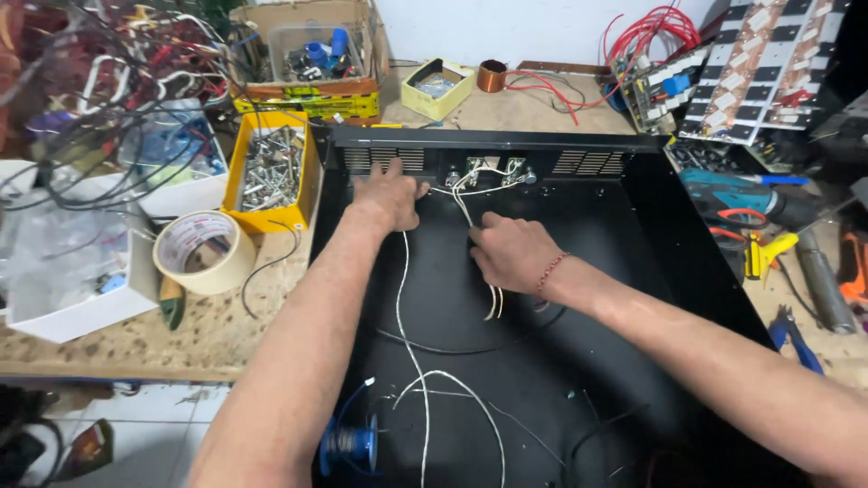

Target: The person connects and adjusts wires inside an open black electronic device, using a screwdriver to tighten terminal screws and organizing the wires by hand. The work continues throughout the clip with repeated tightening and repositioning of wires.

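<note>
Black sheet-metal chassis (633,235) fills the bench centre, open-topped. Your left hand (389,194) presses curled fingers against its far wall; your right hand (511,253) pinches thin white wires (466,210) already running to the far-wall terminals. Their near ends trail loose towards a blue spool (351,445), so wiring looks unfinished.

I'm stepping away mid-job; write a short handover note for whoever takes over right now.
Left hand: resting against the back wall of the black metal case, by the vent slots.
Right hand: closed on the white wires that run up to the two connectors in the back wall.
Done: wires reach the connectors.
Left: loose wire ends trail across the case floor; blue spool sits at the near edge.
</note>
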